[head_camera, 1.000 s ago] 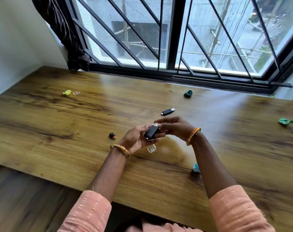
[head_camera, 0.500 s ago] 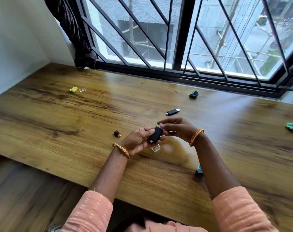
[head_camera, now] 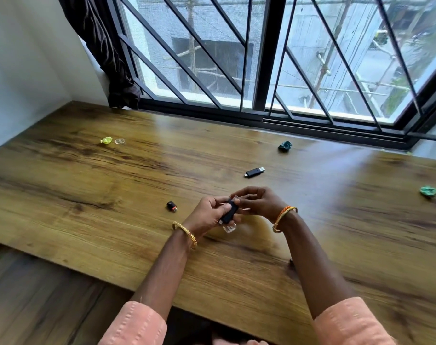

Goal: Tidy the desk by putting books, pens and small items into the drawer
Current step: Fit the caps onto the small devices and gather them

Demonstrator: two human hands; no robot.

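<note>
Fingertips [head_camera: 233, 200] of both hands are meeting around a small black USB drive [head_camera: 229, 213], which is being held just above the wooden desk [head_camera: 87, 195] near its front-centre. The left hand [head_camera: 209, 215] is clasping the drive's body between thumb and fingers; the right hand [head_camera: 258, 201] is pinching its upper end at about 1 o'clock, apparently fitting or removing something clear, though this is too small to tell. A transparent cap [head_camera: 229, 229] is lying directly below the drive, at 6 o'clock. The drive is judged light, rigid and smooth-sided, so a grip across its flat faces should be holding best; the cap looks slippery and easily dropped. Outward from the hands: a tiny black-and-orange adapter [head_camera: 172, 206] at 9 o'clock, a second USB stick [head_camera: 254, 172] at 1 o'clock, a dark green crumpled wrapper [head_camera: 285, 146] beyond it, a lighter green wrapper [head_camera: 430, 191] at 3 o'clock, and a yellow-green wrapper [head_camera: 106, 140] at 10 o'clock. No drawer is showing.
</note>
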